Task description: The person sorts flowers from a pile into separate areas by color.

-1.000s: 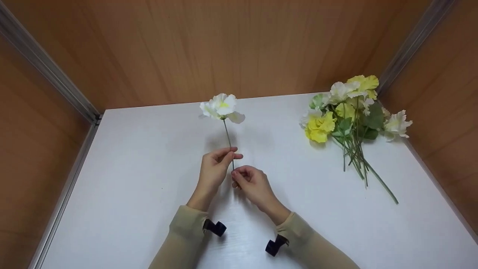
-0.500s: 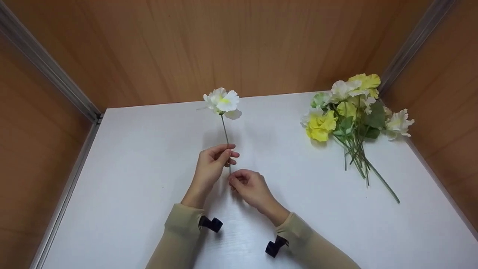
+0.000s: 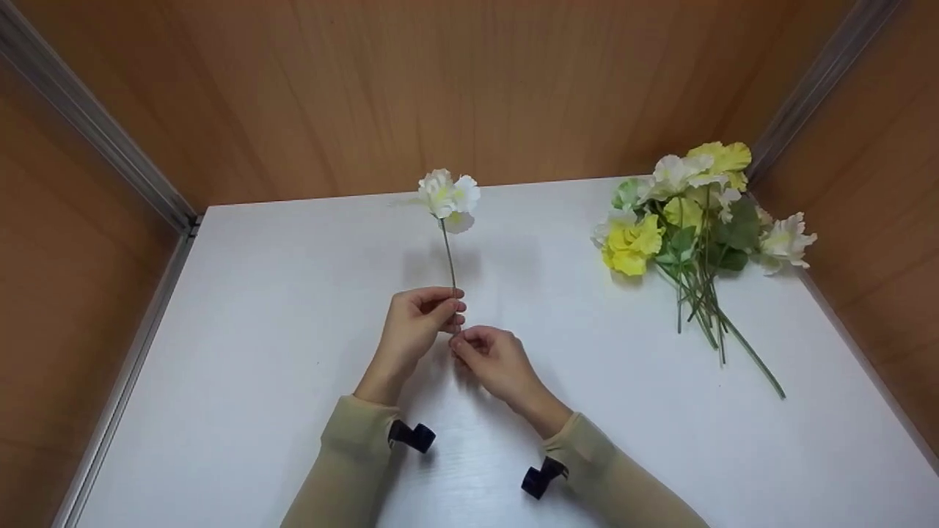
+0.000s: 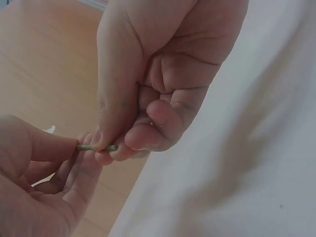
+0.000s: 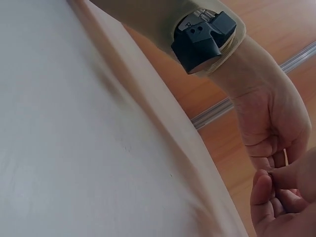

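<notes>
A single white artificial flower (image 3: 440,194) with a yellow centre stands roughly upright above the table in the head view. My left hand (image 3: 417,326) pinches its thin green stem (image 3: 449,253) between thumb and fingers, partway down. Just below, my right hand (image 3: 500,367) pinches the lower part of the stem with thumb and fingertips. The stem's cut end (image 4: 114,147) pokes out past the right thumb in the left wrist view. In the right wrist view both hands meet at the right edge, and the fingers hide most of the stem.
A loose bunch of white and yellow artificial flowers (image 3: 631,246) lies at the back right, its green stems (image 3: 708,312) pointing towards me. The white table (image 3: 257,330) is bordered by wood-grain panels (image 3: 469,88) at the back and sides.
The flower head turns and tilts, first a little left, then back right and slightly farther away. Both hands keep their pinch on the stem, and the left has shifted slightly leftward.
</notes>
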`<state>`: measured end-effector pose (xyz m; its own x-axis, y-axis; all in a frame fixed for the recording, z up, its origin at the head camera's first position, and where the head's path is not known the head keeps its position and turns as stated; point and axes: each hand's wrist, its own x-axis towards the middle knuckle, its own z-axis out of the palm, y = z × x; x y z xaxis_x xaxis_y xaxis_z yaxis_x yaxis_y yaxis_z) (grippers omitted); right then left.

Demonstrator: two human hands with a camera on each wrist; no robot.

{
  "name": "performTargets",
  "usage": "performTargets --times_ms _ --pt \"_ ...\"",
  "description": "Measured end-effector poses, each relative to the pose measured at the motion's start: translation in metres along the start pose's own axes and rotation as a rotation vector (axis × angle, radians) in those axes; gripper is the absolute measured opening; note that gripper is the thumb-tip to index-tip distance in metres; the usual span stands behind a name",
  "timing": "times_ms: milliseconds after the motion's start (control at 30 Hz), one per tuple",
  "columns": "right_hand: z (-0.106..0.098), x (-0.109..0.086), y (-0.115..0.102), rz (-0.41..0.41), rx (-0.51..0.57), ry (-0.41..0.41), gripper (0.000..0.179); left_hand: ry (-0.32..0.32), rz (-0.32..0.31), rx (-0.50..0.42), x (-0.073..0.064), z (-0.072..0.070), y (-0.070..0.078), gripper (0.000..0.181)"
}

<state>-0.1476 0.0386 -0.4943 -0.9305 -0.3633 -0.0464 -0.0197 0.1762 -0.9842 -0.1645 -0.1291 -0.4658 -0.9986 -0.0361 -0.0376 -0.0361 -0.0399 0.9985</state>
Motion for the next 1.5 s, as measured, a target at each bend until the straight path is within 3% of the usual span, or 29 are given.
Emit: performTargets --times_ms 167,333,500,633,733,800,933,1067,1233,1500 --pt "-0.027 0.004 -0.006 -0.023 -0.129 0.006 0.017 0.013 -0.015 0.004 0.005 -0.005 -0.001 0.016" --pt "-0.094 0.012 -0.012 -0.015 -0.303 0.192 0.018 0.060 -0.038 0.075 0.010 -0.028 0.003 0.018" --pt "-0.188 0.001 -0.007 0.046 -0.496 0.450 0.027 0.131 -0.063 0.282 0.012 -0.080 0.009 0.023" --pt "-0.256 -0.021 0.008 0.162 -0.607 0.646 0.032 0.193 -0.092 0.472 0.007 -0.131 0.016 0.028" --pt "-0.291 -0.037 0.022 0.269 -0.633 0.719 0.036 0.255 -0.122 0.585 0.003 -0.168 0.020 0.030" --pt "-0.307 -0.044 0.030 0.332 -0.631 0.726 0.040 0.300 -0.143 0.647 0.000 -0.191 0.020 0.031" --pt "-0.320 -0.048 0.040 0.399 -0.615 0.696 0.043 0.388 -0.186 0.763 -0.006 -0.232 0.018 0.033" --pt "-0.322 -0.047 0.049 0.392 -0.633 0.690 0.039 0.433 -0.210 0.890 -0.008 -0.260 0.011 0.035" --pt "-0.322 -0.042 0.052 0.397 -0.621 0.684 0.036 0.441 -0.189 1.012 -0.017 -0.279 -0.004 0.036" --pt "-0.314 -0.033 0.045 0.448 -0.582 0.636 0.039 0.492 -0.166 1.109 -0.033 -0.298 -0.019 0.030"
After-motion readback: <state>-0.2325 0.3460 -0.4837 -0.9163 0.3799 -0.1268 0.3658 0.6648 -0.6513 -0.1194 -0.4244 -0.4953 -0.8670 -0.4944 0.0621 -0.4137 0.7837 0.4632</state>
